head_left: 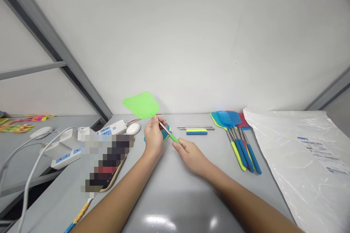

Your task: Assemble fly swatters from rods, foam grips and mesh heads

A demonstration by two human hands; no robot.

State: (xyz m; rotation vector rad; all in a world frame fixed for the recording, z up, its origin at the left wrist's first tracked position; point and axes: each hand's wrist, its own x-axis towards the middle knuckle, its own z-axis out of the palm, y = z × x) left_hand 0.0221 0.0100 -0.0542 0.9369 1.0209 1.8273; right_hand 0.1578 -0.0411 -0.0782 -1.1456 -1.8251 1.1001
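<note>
Both hands hold one green fly swatter (142,105), tilted over the table with its mesh head up to the left. My left hand (155,134) is closed around the metal rod just below the head. Lower down, my right hand (191,153) grips the green handle, covering its end. Behind my left hand lies a blue swatter head (167,131), partly hidden. To the right of the hands are loose metal rods (195,128), with a yellow grip (196,130) and a blue grip (197,133) beside them.
A stack of fly swatters (229,119) with blue, yellow and red parts lies at the right, beside a white plastic mailer bag (298,153). On the left are power strips (112,129), white cables (27,185), a round white device (133,129) and a partly pixelated phone (116,174).
</note>
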